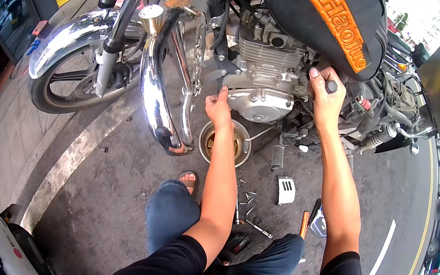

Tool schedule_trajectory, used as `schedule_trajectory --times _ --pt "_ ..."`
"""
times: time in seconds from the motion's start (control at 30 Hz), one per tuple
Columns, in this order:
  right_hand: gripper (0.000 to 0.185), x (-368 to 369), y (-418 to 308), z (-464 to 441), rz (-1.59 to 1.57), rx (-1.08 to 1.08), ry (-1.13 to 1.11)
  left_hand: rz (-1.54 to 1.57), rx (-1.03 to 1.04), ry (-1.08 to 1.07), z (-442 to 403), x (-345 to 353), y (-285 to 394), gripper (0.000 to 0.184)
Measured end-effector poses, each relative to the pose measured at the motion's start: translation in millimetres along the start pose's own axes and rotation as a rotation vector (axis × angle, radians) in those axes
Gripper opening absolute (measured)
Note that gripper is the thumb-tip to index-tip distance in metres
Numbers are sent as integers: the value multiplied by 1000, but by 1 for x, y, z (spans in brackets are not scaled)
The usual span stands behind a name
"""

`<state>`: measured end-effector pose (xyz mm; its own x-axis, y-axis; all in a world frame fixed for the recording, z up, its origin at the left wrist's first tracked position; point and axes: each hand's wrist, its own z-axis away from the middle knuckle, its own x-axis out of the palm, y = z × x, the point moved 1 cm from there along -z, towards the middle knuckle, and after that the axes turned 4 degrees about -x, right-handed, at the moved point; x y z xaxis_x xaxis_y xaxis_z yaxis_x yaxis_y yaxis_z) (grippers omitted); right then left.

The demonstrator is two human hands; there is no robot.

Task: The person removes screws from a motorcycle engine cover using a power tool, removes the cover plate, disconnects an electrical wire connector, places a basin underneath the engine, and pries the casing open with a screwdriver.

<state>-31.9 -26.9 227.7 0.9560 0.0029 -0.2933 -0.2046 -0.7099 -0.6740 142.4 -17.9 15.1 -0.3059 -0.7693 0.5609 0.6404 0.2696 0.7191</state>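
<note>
A motorcycle engine [270, 52] with cooling fins stands in front of me, its rounded silver side cover [260, 105] facing me. My left hand [218, 107] is closed at the cover's front edge, thumb pointing up; what its curled fingers hold is hidden. Behind the cover, my right hand [326, 96] is wrapped around a tool with a round black handle [331, 86]. The tool's working end is out of sight among the engine parts. Below the cover, partly behind my left forearm, a metal basin [203, 149] sits on the ground with brownish liquid inside.
A chrome crash bar [152, 81] and the front wheel [50, 95] are at the left. Several bolts [249, 200], a socket extension [259, 229], a silver vented cover [286, 190] and an orange-handled tool [304, 224] lie on the ground. The tank cover [324, 23] overhangs the engine.
</note>
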Motion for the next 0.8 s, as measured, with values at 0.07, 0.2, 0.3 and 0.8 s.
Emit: schedule_trajectory --times 0.07,0.2,0.3,0.8 --pt "32 -8 -14 3 7 -22 59 -4 0 -3 -1 -1 -2 35" --pt "30 -5 -39 6 -182 -65 101 -73 101 68 -13 -5 -19 34" --pt "31 4 -46 6 -334 -92 56 -2 38 31 -12 -7 -18 32" --pt "31 81 -4 -11 -642 67 131 77 24 17 -9 -6 -19 26"
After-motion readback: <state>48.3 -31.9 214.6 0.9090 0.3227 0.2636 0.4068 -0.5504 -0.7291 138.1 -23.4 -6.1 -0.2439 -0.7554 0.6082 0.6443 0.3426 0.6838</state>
